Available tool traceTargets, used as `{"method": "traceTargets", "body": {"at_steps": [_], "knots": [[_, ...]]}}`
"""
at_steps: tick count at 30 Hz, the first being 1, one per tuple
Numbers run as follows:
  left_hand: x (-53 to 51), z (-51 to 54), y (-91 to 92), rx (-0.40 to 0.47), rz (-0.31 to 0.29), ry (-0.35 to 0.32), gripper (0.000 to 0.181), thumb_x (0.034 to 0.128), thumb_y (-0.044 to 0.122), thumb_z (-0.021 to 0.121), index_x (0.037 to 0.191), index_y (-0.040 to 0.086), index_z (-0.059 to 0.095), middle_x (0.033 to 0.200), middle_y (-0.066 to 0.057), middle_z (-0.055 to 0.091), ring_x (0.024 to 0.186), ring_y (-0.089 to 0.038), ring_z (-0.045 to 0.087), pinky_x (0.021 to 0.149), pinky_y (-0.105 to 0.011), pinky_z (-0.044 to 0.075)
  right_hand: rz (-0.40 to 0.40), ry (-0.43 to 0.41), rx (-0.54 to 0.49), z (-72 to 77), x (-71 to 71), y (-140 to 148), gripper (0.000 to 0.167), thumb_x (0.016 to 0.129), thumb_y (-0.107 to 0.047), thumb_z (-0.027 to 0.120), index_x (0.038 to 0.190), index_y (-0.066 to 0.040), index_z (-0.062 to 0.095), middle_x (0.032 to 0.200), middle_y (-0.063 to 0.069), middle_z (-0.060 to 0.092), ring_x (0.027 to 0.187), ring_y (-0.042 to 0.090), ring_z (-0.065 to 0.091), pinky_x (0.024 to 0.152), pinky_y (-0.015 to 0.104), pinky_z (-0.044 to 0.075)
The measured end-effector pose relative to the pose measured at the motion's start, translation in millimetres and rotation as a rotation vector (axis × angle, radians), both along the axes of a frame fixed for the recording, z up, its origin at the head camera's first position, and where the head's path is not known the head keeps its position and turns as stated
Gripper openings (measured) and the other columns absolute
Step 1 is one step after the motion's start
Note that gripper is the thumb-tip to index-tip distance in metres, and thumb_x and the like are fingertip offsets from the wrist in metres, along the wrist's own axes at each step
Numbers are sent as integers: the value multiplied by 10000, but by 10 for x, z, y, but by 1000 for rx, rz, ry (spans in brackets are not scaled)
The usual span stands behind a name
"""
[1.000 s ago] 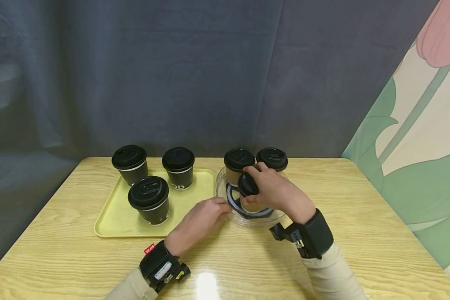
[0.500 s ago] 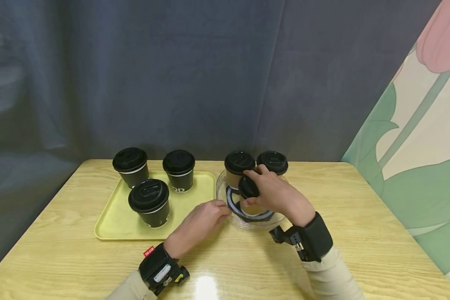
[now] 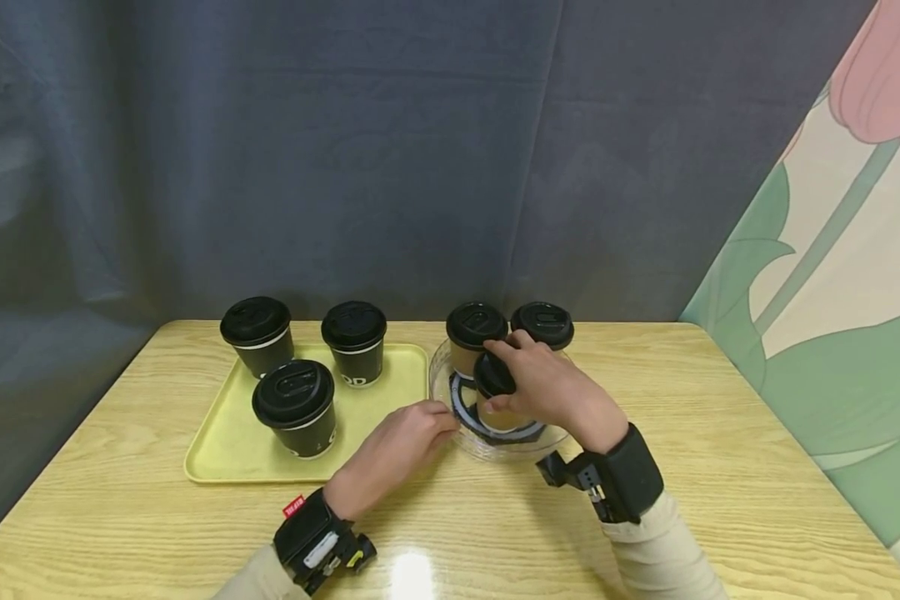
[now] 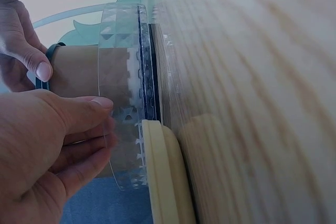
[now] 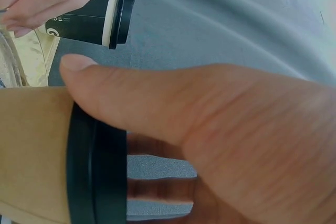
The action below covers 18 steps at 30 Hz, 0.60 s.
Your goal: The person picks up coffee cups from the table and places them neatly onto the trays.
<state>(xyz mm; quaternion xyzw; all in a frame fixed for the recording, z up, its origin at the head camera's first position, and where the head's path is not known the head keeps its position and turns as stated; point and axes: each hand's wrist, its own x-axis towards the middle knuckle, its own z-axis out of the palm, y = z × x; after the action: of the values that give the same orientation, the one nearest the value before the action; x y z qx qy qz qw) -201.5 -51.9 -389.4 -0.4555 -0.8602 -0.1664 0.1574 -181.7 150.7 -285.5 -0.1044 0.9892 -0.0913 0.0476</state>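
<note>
In the head view my right hand [image 3: 543, 385] grips a brown paper coffee cup [image 3: 501, 417] by its black lid. This cup stands at the front of a round clear plastic dish [image 3: 483, 450] with a dark and white pattern at its bottom. Behind it in the dish are two more lidded coffee cups, a brown one [image 3: 465, 360] and another [image 3: 542, 323] partly covered by my right hand. My left hand [image 3: 408, 437] pinches the dish's left rim. The left wrist view shows the thumb and fingertips [image 4: 100, 102] at the clear wall [image 4: 118, 35].
Left of the dish lies a yellow tray [image 3: 228, 454]. On it stand three black lidded cups: a front one [image 3: 303, 429], a back left one [image 3: 266, 354] and a back right one [image 3: 360, 362]. A dark curtain [image 3: 345, 167] hangs behind the wooden table [image 3: 682, 433].
Both hands keep their holds on the dish rim and the coffee cup, with no clear movement. The whole scene shifts slightly as the head view moves.
</note>
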Motion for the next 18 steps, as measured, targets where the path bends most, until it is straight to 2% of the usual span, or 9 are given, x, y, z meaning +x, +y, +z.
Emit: {"method": "traceTargets", "body": {"at_steps": [11,18], "knots": [[-5,-16,16,9,-1,3,68,919,149,666,934,171,730,894,57,674,858,-60,656,740,-222,540,1,6,6,-10,-5,12,844,767,-405,807,1463,-124,422,1462,234,403,1264,427,501,972,556,459],[-13,37,37,1,5,-1,71,924,136,660,944,168,721,912,66,676,864,-47,649,747,-232,543,26,6,-21,35,-8,67,831,801,-418,773,1478,-119,395,1467,231,389,1284,419,484,976,528,464]]}}
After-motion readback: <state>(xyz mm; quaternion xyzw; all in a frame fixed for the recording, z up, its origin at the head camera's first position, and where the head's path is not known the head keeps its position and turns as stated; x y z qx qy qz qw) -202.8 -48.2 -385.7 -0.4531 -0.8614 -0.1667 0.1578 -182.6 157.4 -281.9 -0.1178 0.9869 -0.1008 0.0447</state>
